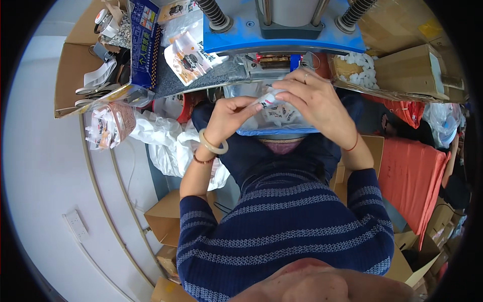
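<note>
Between my two hands is a small white printed packet (268, 99), held above my lap. My left hand (229, 117) pinches its lower left end between thumb and fingers. Closed over the other end is my right hand (318, 103), its thumb and fingers bent around the packet. Part of the packet is hidden by the fingers. Just below lies a blue-rimmed tray (274, 132) on my lap, with several similar white packets (284, 115) inside. Directly beyond my hands stands a press machine (282, 38) with a blue plate and springs.
Printed pouches (188, 58) lie on the dark worktop (211, 73) left of the machine. An open cardboard box (78, 65) holds assorted items at the far left. White pellets (361, 70) fill a box on the right. A red panel (410, 181) leans at the right, near cardboard boxes.
</note>
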Motion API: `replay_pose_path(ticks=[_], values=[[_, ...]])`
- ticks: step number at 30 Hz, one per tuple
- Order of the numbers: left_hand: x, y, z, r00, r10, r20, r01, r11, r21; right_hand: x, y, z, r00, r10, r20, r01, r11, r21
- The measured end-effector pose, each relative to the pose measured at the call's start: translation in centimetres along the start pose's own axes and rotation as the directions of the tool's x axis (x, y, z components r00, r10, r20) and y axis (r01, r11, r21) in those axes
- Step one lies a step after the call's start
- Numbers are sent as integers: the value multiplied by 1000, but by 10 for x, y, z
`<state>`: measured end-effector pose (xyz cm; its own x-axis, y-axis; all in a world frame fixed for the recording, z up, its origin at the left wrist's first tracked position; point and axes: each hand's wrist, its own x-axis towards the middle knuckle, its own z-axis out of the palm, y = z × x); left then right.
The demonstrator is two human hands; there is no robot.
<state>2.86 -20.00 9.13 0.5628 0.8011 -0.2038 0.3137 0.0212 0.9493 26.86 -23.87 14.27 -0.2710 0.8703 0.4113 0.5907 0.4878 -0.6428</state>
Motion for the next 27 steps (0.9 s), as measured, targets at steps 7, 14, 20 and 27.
replay_pose_path(ticks=[7, 14, 20, 27], values=[[44, -53, 31, 924, -200, 326, 372, 664, -648, -12, 62, 5, 923, 368, 116, -381, 917, 119], [92, -53, 31, 933, -263, 245, 348, 492, -798, -38, 134, -26, 889, 330, -317, -456, 687, -565], [78, -66, 10, 961, -23, -277, -46, 970, -239, -67, 192, -36, 859, 387, -336, -511, 604, -611], [55, -136, -36, 844, 522, -124, -155, 458, 875, -76, 168, -45, 783, 285, -553, -589, 624, -513]])
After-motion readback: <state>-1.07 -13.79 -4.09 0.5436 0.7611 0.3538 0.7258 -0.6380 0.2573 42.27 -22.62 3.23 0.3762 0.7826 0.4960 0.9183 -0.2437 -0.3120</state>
